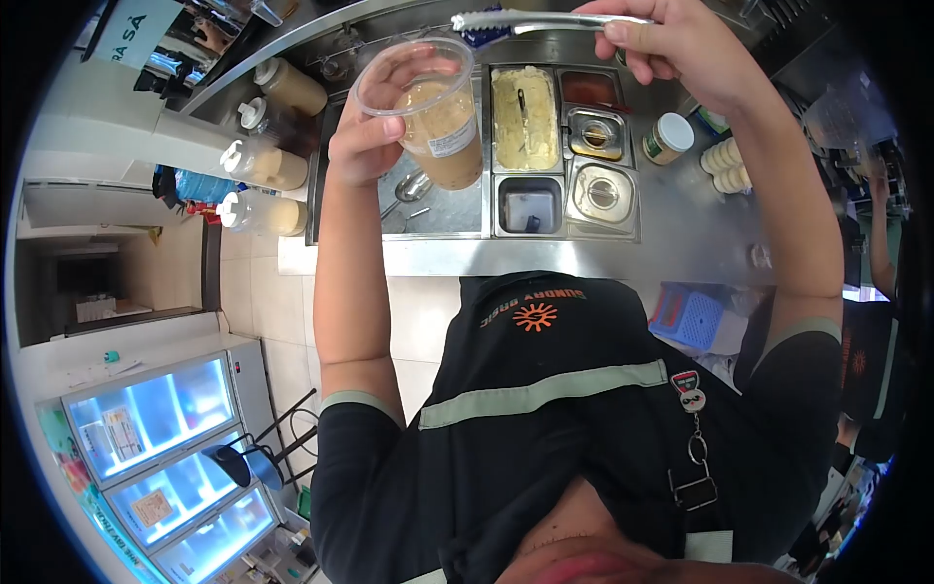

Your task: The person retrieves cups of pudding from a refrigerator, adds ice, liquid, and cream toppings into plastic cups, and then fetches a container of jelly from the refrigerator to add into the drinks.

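Note:
My left hand (367,141) is wrapped round a clear plastic cup (449,161), tilted slightly and partly filled with a light brown drink. A white printed label sticks to the cup's side. In my right hand (671,47) I hold metal tongs (559,19) level, their tips pointing left beyond the cup's rim. Just right of the cup, a steel pan (501,112) holds a pale yellow creamy food with a dark-handled utensil in it. A metal scoop (413,186) lies on the counter below the cup.
Lidded steel containers (600,192) and a reddish-brown filled pan (589,88) sit in the counter. Several squeeze bottles (263,165) line the left edge. A white-lidded jar (668,138) stands at right, near stacked cups (726,165). Another person (866,360) is at far right.

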`<state>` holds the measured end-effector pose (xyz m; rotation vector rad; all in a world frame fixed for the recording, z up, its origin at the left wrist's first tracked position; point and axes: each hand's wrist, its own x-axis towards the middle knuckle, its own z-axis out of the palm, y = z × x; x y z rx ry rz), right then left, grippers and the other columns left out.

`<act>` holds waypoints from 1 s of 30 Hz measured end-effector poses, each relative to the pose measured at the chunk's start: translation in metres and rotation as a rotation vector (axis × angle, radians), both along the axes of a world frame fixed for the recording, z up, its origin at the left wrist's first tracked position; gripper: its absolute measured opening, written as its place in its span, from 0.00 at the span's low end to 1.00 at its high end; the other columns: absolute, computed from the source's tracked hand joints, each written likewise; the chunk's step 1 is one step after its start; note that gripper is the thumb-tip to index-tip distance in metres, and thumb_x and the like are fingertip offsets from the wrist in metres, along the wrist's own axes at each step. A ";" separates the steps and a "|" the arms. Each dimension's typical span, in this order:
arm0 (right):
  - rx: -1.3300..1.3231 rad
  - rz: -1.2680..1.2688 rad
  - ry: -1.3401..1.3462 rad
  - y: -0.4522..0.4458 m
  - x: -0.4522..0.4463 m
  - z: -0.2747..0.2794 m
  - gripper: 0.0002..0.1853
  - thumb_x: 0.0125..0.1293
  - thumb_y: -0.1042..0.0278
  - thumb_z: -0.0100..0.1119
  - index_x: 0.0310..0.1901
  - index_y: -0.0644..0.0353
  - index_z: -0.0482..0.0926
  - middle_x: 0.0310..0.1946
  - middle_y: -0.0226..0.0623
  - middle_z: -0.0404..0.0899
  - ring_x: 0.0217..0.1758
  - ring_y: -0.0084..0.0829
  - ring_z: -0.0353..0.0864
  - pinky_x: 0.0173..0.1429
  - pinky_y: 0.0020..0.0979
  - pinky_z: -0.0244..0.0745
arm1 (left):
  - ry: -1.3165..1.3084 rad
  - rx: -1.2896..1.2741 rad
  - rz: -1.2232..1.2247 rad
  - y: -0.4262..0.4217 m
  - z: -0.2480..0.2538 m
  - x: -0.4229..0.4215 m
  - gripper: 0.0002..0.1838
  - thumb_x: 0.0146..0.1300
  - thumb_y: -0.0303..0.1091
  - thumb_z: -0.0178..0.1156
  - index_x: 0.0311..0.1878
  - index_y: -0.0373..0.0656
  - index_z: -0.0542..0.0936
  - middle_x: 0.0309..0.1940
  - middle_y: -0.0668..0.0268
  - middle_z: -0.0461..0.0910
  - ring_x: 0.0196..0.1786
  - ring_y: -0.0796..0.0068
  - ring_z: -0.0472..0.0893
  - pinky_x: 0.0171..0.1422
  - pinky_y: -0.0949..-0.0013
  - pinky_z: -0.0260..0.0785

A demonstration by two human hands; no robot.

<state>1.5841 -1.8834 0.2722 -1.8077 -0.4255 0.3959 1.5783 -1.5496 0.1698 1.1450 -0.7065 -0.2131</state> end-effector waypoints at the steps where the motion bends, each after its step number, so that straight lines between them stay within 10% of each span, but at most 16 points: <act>1: 0.077 -0.002 0.054 -0.005 0.002 -0.003 0.16 0.67 0.73 0.59 0.54 0.69 0.81 0.36 0.35 0.85 0.24 0.17 0.77 0.26 0.18 0.66 | 0.009 -0.004 -0.002 -0.003 0.000 -0.001 0.47 0.44 0.43 0.69 0.68 0.31 0.66 0.60 0.43 0.74 0.63 0.54 0.77 0.69 0.57 0.67; 22: -0.383 0.148 -0.558 0.002 -0.056 0.088 0.15 0.65 0.73 0.59 0.51 0.71 0.82 0.33 0.36 0.85 0.24 0.21 0.80 0.29 0.24 0.75 | -0.049 0.043 -0.030 -0.035 0.030 -0.015 0.47 0.44 0.43 0.69 0.67 0.29 0.66 0.59 0.45 0.75 0.64 0.54 0.76 0.71 0.56 0.66; 30: -0.313 0.128 0.062 -0.067 -0.027 -0.166 0.16 0.60 0.67 0.68 0.49 0.64 0.85 0.33 0.34 0.84 0.29 0.21 0.81 0.28 0.26 0.77 | -0.032 -0.036 0.044 -0.022 0.034 -0.038 0.47 0.43 0.45 0.69 0.67 0.30 0.66 0.59 0.42 0.74 0.63 0.52 0.76 0.68 0.57 0.69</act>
